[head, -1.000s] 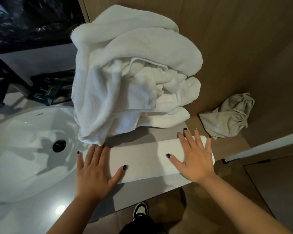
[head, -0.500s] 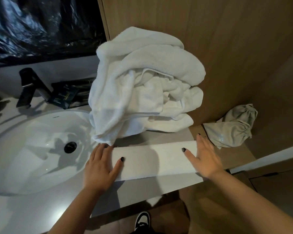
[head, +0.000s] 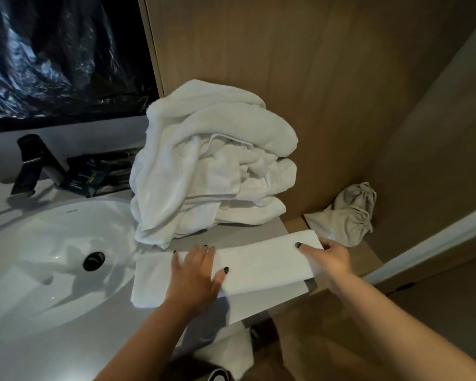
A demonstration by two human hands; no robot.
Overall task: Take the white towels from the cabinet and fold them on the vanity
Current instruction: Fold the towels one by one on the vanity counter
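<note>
Now left hand (head: 195, 273) flat on folded towel (head: 259, 264), right hand (head: 331, 257) grip pinching its end.

towel heap (head: 212, 171) blocks behind; vanity (head: 248, 235) strip between seems passable.

Dim warm light from overhead on my feed. Glare spots on the sink (head: 52, 243), hard shadows of my arms across it and the vanity top (head: 245, 306). Wide-angle bends the edges; the dark plastic sheet (head: 61, 50) shimmers, corners soft and noisy.
</note>
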